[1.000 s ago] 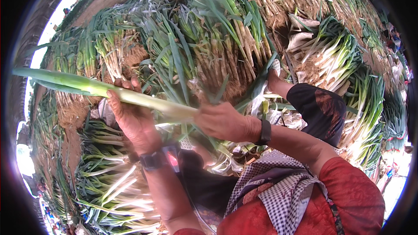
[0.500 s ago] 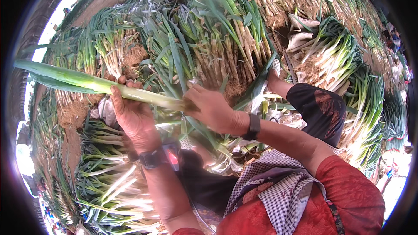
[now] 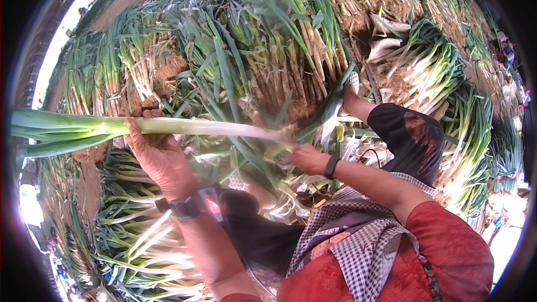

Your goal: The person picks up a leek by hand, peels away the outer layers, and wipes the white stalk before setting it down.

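Observation:
My left hand [image 3: 159,156] is wrapped round a leek [image 3: 201,126], gripping it where the pale stalk turns into green leaves. The leek lies nearly level across the view, its leaves toward the left rim and its root end toward the right. Beside that root end is my right hand [image 3: 309,159], its fingers closed; what they hold, if anything, is hidden and slightly blurred. The exposed stalk looks white and smooth between the two hands. Cut leaves and pale peelings [image 3: 296,204] lie below the hands.
Trimmed leeks [image 3: 148,237] are heaped at the lower left, with another pile [image 3: 442,72] on the right. Unpeeled leeks with brown roots [image 3: 279,72] stand in rows ahead. My bent leg in dark trousers [image 3: 411,142] is at the right, beside a pale sack [image 3: 386,36].
My right hand has moved right and down, away from the middle of the stalk. A longer white length of stalk now shows, and the leek has swung closer to level.

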Available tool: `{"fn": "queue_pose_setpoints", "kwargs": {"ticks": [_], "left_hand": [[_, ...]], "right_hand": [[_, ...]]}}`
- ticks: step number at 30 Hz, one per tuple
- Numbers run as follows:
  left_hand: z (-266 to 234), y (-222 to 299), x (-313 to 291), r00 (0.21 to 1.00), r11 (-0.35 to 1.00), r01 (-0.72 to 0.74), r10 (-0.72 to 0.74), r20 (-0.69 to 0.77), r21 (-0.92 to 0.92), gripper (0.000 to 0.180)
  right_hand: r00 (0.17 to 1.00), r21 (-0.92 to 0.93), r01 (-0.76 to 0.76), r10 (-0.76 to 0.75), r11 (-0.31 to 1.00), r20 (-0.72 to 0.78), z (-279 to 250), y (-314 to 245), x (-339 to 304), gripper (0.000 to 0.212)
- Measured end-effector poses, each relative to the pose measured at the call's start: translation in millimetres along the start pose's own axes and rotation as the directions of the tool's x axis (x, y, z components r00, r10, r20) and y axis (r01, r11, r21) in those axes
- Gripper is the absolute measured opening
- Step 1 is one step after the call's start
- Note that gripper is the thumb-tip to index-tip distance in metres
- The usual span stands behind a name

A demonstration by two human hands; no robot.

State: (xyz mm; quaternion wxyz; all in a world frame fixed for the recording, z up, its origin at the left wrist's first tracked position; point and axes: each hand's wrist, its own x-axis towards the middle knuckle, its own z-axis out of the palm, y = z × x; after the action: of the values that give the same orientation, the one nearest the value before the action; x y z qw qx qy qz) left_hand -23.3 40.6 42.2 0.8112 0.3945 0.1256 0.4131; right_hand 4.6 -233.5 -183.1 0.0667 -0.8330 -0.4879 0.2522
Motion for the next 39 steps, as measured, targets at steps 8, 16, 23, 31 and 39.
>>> {"fn": "queue_pose_setpoints", "kwargs": {"ticks": [8, 16, 23, 31, 39], "left_hand": [[-12.5, 17.9, 14.0, 0.958, 0.957, 0.113, -0.034, 0.286, -0.266, 0.034], [-10.1, 7.3, 12.4, 0.958, 0.954, 0.126, -0.046, 0.284, -0.273, 0.036], [-11.8, 12.5, 5.3, 0.95, 0.947, 0.113, -0.015, 0.311, -0.3, 0.036], [-0.6, 26.7, 8.7, 0.945, 0.973, -0.001, 0.076, 0.32, -0.229, 0.041], [-35.0, 33.7, 21.2, 0.926, 0.959, 0.032, 0.078, 0.369, -0.283, 0.049]], "right_hand": [[0.949, 0.245, 0.264, -0.206, 0.933, -0.24, -43.7, -18.1, -59.1, 0.012], [0.725, 0.304, 0.135, 0.116, 0.943, -0.679, -133.0, -55.5, -25.9, 0.019], [0.683, 0.169, 0.086, 0.065, 0.982, -0.727, -130.8, -57.4, -8.9, 0.017], [0.937, 0.979, 0.155, 0.334, -0.136, -0.102, -133.7, -47.6, -5.5, 0.015], [0.915, 0.12, 0.396, 0.403, -0.91, 0.032, -57.3, 45.8, -3.0, 0.017]]}}
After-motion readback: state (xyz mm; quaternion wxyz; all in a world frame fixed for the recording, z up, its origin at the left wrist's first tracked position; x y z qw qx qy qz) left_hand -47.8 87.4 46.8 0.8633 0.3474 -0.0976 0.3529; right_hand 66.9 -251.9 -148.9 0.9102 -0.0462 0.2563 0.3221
